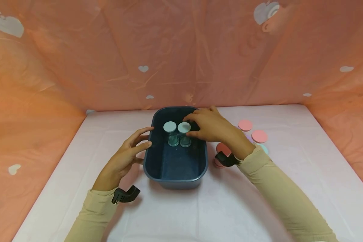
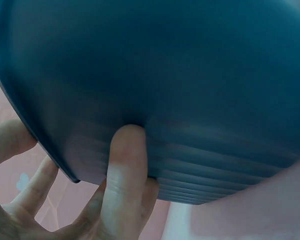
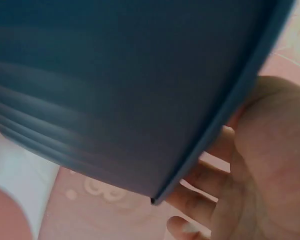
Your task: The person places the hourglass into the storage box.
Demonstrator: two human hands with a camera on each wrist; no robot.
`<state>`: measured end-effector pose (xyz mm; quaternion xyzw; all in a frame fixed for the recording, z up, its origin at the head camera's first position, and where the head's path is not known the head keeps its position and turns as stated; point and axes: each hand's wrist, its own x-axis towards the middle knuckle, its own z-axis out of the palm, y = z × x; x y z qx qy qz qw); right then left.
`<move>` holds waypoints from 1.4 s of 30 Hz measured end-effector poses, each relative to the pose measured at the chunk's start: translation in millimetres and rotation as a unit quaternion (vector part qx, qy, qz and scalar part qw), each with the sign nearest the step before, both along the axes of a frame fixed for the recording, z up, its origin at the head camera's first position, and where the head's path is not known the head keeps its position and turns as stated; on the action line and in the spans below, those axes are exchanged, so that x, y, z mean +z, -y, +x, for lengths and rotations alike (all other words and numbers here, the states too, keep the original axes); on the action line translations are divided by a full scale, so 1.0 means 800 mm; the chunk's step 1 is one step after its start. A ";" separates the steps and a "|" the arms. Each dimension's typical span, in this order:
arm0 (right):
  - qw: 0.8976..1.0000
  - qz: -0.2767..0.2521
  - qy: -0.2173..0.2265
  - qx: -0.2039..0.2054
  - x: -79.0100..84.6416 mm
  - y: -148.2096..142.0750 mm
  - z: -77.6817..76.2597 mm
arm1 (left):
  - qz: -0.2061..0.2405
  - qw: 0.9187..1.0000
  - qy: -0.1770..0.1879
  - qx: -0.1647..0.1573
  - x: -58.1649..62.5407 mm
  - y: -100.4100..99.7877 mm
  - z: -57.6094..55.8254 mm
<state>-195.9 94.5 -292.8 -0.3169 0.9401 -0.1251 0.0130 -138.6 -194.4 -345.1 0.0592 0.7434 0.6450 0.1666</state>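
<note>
A dark blue plastic bin (image 1: 175, 171) stands on the table. Inside are two small clear jars with white lids, a left jar (image 1: 170, 127) and a right jar (image 1: 184, 127), upright side by side. My right hand (image 1: 210, 124) reaches over the bin's right rim, thumb and forefinger at opposite edges of the right jar's lid. In the right wrist view those fingertips are hidden behind the bin wall. My left hand (image 1: 125, 154) rests against the bin's left side with fingers spread; in the left wrist view its thumb (image 2: 127, 165) presses the outer wall.
Right of the bin lie several round lids: pink ones (image 1: 245, 125), a red one (image 1: 223, 148) and a light blue one (image 1: 263, 148), partly under my right forearm. The white table (image 1: 290, 161) is backed by an orange-pink sheet (image 1: 175, 50) printed with hearts.
</note>
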 end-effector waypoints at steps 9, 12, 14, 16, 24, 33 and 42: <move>0.997 -0.060 -0.010 0.043 -0.007 -0.033 0.030 | -0.009 1.000 0.001 -0.003 0.002 0.002 0.003; 0.996 -0.086 -0.009 0.031 -0.006 -0.046 0.038 | -0.015 1.000 -0.004 -0.003 0.005 0.004 -0.001; 0.994 -0.102 -0.011 0.024 -0.007 -0.054 0.042 | -0.018 1.000 -0.008 -0.003 0.007 0.005 -0.003; 0.993 -0.111 -0.013 0.021 -0.007 -0.062 0.046 | -0.016 1.000 -0.007 -0.001 0.007 0.007 -0.004; 0.992 -0.125 0.000 0.019 -0.026 -0.090 0.060 | -0.013 1.000 -0.001 0.001 0.002 0.015 0.003; 0.993 -0.120 -0.012 0.010 -0.032 -0.121 0.062 | -0.013 1.000 -0.008 0.000 0.006 0.013 0.000; 0.995 -0.101 0.010 0.011 -0.032 -0.130 0.062 | -0.008 1.000 -0.004 0.003 0.006 0.013 0.001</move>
